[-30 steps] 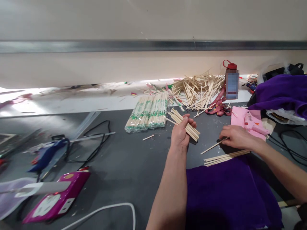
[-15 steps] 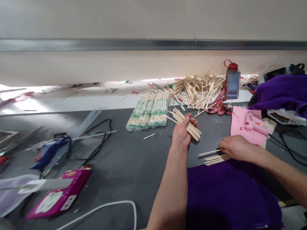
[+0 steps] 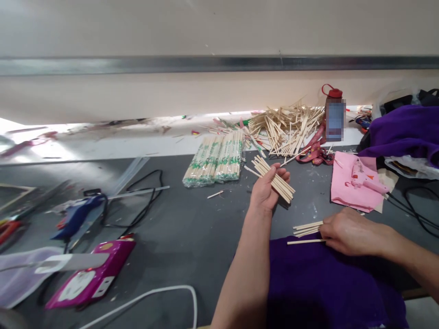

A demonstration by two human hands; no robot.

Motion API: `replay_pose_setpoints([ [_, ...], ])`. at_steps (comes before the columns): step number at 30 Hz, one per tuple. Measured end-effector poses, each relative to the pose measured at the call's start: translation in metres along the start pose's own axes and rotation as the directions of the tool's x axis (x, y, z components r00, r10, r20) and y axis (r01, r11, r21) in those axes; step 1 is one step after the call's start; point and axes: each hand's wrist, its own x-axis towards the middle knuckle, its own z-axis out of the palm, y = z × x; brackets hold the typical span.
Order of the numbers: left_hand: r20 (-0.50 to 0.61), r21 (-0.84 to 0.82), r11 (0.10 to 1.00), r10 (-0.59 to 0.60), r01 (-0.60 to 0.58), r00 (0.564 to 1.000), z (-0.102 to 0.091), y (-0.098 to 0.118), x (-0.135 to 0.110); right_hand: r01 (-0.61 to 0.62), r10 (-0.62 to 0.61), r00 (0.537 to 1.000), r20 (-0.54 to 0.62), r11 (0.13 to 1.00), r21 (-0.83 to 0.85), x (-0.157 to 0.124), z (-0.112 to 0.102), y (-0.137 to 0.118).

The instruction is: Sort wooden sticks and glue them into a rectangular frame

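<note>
My left hand (image 3: 265,192) is closed round a bundle of bare wooden sticks (image 3: 279,185), held a little above the dark grey table (image 3: 192,219). My right hand (image 3: 346,230) rests at the near edge of the purple cloth (image 3: 318,283), fingers curled on a single stick (image 3: 303,241) that lies across the cloth. A few more loose sticks (image 3: 307,227) lie just beside it on the table.
Two wrapped packs of sticks (image 3: 214,160) and a loose heap of sticks (image 3: 288,128) lie at the back. A bottle with a red cap (image 3: 333,114), a pink glue gun on pink paper (image 3: 363,180), a blue glue gun (image 3: 78,217), a magenta power strip (image 3: 92,278) and cables surround the work area.
My right hand has drawn back toward me, carrying one stick from the table onto the purple cloth. My left hand keeps the bundle, shifted slightly right.
</note>
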Motion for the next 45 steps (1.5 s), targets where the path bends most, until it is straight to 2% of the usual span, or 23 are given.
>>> replay_pose_setpoints([
  [3, 0.018, -0.038, 0.999, -0.015, 0.016, 1.0, -0.001, 0.0, 0.0, 0.024, -0.024, 0.999, 0.035, 1.0, 0.011, 0.001, -0.006, -0.004],
  [5, 0.036, -0.028, 0.999, 0.038, -0.037, 0.999, 0.0, 0.0, 0.0, 0.05, -0.051, 0.999, 0.017, 0.997, 0.057, 0.001, -0.009, -0.004],
  [7, 0.054, 0.027, 0.986, 0.166, -0.167, 0.985, 0.002, -0.001, -0.001, 0.042, -0.033, 0.996, -0.08, 0.993, 0.113, 0.004, -0.012, 0.001],
  [9, 0.106, 0.143, 0.937, 0.305, -0.318, 0.946, 0.005, -0.005, -0.004, 0.005, 0.031, 0.976, -0.218, 0.987, 0.163, 0.012, -0.014, 0.01],
  [11, 0.196, 0.297, 0.877, 0.331, -0.378, 0.923, 0.008, -0.012, -0.006, -0.044, 0.113, 0.934, -0.34, 0.978, 0.203, 0.024, -0.016, 0.023],
  [14, 0.29, 0.473, 0.827, 0.18, -0.305, 0.94, 0.008, -0.021, -0.007, -0.068, 0.228, 0.825, -0.517, 0.949, 0.309, 0.049, -0.019, 0.038],
  [16, 0.315, 0.505, 0.815, 0.135, -0.286, 0.94, 0.006, -0.025, -0.005, -0.023, 0.305, 0.734, -0.607, 0.904, 0.426, 0.065, -0.023, 0.043],
  [17, 0.327, 0.507, 0.808, 0.142, -0.3, 0.934, 0.005, -0.025, -0.004, 0.016, 0.325, 0.705, -0.631, 0.881, 0.472, 0.073, -0.025, 0.043],
  [18, 0.349, 0.513, 0.796, 0.15, -0.323, 0.925, 0.004, -0.025, -0.004, 0.061, 0.323, 0.694, -0.643, 0.864, 0.5, 0.08, -0.028, 0.043],
  [22, 0.523, 0.551, 0.676, 0.178, -0.489, 0.834, 0.0, -0.024, -0.002, 0.239, 0.158, 0.727, -0.669, 0.855, 0.461, 0.101, -0.034, 0.031],
  [24, 0.547, 0.574, 0.591, 0.239, -0.567, 0.802, 0.0, -0.024, -0.001, 0.305, 0.063, 0.717, -0.694, 0.867, 0.394, 0.107, -0.034, 0.024],
  [26, 0.528, 0.62, 0.518, 0.28, -0.589, 0.802, -0.001, -0.025, 0.001, 0.327, 0.018, 0.692, -0.722, 0.883, 0.336, 0.111, -0.032, 0.019],
  [28, 0.511, 0.662, 0.485, 0.265, -0.571, 0.818, -0.001, -0.027, 0.004, 0.297, 0.048, 0.664, -0.746, 0.899, 0.323, 0.114, -0.03, 0.017],
  [31, 0.494, 0.683, 0.486, 0.243, -0.545, 0.835, 0.0, -0.03, 0.007, 0.228, 0.12, 0.638, -0.761, 0.914, 0.335, 0.118, -0.027, 0.016],
  [36, 0.452, 0.663, 0.485, 0.347, -0.57, 0.822, 0.005, -0.033, 0.006, 0.158, 0.182, 0.609, -0.772, 0.926, 0.343, 0.121, -0.026, 0.015],
  [39, 0.462, 0.678, 0.493, 0.291, -0.545, 0.838, 0.007, -0.033, 0.004, 0.177, 0.253, 0.595, -0.763, 0.885, 0.431, 0.12, -0.025, 0.017],
  [42, 0.475, 0.65, 0.525, 0.285, -0.55, 0.833, 0.009, -0.034, 0.005, 0.271, 0.262, 0.623, -0.737, 0.811, 0.518, 0.12, -0.026, 0.02],
  [45, 0.5, 0.551, 0.565, 0.366, -0.615, 0.785, 0.01, -0.038, 0.007, 0.335, 0.219, 0.675, -0.705, 0.76, 0.556, 0.12, -0.028, 0.023],
])
